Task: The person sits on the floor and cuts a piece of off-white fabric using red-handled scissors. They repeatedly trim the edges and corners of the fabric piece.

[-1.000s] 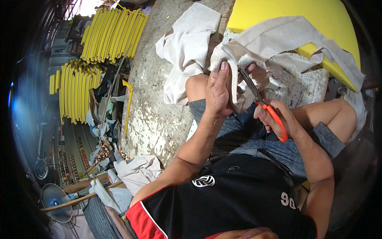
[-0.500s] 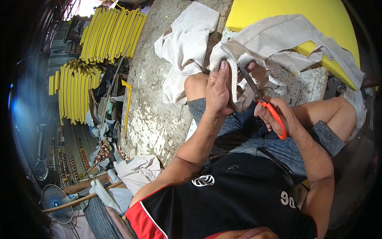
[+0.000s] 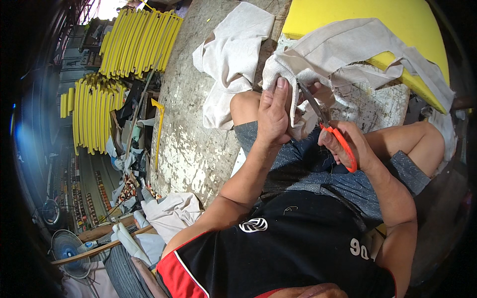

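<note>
My left hand [image 3: 275,111] grips a folded edge of off-white fabric [image 3: 318,44], its thumb pressed on top. My right hand [image 3: 346,139] is closed round the orange handles of a pair of scissors [image 3: 339,145]. Their dark blades [image 3: 314,102] point up and left against the frayed fabric edge, close to my left thumb. Whether the blades are fully closed cannot be told, as cloth covers their tips. From my hands the fabric runs up and right over a yellow foam slab [image 3: 357,15].
A second pale cloth [image 3: 238,44] lies crumpled on the worn, paint-flecked board [image 3: 189,144]. Stacks of yellow foam strips [image 3: 141,42] stand at the far left, near a yellow bar-like tool [image 3: 159,129]. A fan [image 3: 70,253] and another cloth [image 3: 174,213] sit at the lower left.
The scissors have shifted very slightly at the fabric edge, and the fabric by my left thumb has moved a little. Both hands keep their hold.
</note>
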A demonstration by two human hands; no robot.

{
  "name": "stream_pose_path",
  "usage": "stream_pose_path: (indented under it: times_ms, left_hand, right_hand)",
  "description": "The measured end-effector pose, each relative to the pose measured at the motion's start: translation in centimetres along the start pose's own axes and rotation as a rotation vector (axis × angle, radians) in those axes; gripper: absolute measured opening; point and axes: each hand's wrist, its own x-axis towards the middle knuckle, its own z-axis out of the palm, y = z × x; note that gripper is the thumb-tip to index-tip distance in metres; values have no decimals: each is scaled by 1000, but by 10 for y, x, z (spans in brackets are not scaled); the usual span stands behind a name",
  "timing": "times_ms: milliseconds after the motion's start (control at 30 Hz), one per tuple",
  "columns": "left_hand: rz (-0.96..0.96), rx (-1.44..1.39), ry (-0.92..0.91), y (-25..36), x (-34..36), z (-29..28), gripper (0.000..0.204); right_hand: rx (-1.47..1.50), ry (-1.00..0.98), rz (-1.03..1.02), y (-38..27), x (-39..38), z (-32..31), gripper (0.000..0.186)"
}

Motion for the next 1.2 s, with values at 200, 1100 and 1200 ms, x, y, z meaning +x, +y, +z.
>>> stream_pose_path:
  times_ms: [200, 1100, 1200]
  left_hand:
    - [29, 65, 45, -6, 2, -9, 39]
    - [-150, 182, 25, -45, -25, 33, 26]
    - [-234, 187, -21, -42, -23, 26, 23]
  right_hand:
    - [-145, 69, -113, -6, 0, -1, 60]
    - [171, 602, -80, 3, 13, -24, 25]
    - [167, 683, -162, -7, 12, -31, 21]
